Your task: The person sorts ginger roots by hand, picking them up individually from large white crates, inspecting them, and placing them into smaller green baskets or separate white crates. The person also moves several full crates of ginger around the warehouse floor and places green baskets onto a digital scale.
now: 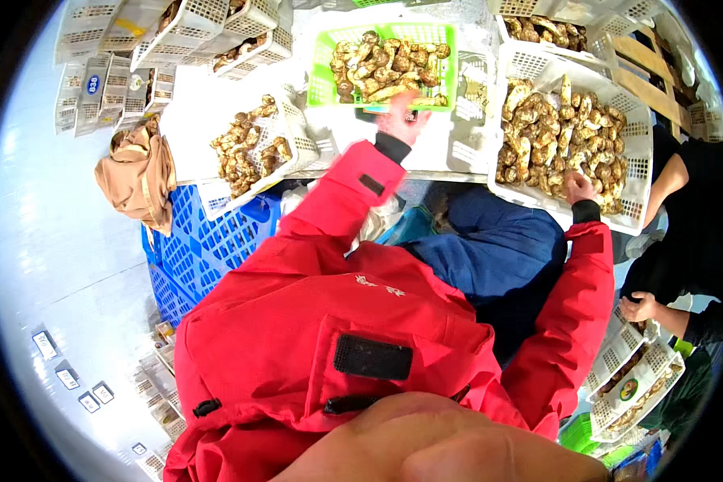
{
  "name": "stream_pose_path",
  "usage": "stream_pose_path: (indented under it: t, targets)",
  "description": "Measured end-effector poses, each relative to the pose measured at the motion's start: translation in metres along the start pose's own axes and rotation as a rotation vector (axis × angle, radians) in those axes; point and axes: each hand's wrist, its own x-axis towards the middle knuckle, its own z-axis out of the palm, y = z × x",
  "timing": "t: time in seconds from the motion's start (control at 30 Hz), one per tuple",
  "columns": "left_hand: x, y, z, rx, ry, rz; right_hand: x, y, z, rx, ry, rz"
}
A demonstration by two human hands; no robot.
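My left hand (402, 120) is at the near rim of a bright green basket (317, 84), close to the mushrooms (390, 64) heaped in it. Glare washes out its fingers, and whether they hold anything cannot be told. A long pale mushroom (394, 92) lies just beyond the fingertips. At the right, my right hand (580, 189) reaches into a large white basket (636, 177) full of brown, thick-stemmed mushrooms (554, 136). Its fingers curl down against a mushroom near the basket's front corner, partly hidden by the hand.
Left on the white table (193, 96) stands a tilted white basket (297, 132) with mushrooms. Stacked crates (181, 36) rise behind it. A brown cloth bag (136, 173) and blue plastic pallets (209, 241) are at the left. Another person's hand (639, 307) shows at the right.
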Motion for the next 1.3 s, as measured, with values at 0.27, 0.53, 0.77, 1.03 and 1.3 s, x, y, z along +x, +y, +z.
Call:
stream_pose_path:
  t: [0.27, 0.53, 0.77, 1.03, 1.3]
  targets:
    - [0.095, -0.067, -0.018, 0.424, -0.403, -0.325, -0.031, -0.066, 0.025, -0.367, 0.055, -0.038]
    - [0.1, -0.188, -0.069, 0.346, -0.165, -0.256, -0.019, -0.061, 0.025, -0.347, -0.021, -0.067]
    - [0.068, -0.034, -0.023, 0.6, -0.674, 0.047, -0.021, -0.083, 0.036, -0.291, -0.078, -0.015]
    - [0.07, -0.037, -0.032, 0.435, -0.74, 0.13, -0.017, -0.058, 0.034, -0.195, -0.098, 0.015]
    - [0.096, -0.121, -0.095, 0.191, -0.506, -0.054, -0.022, -0.074, 0.044, -0.441, -0.059, -0.121]
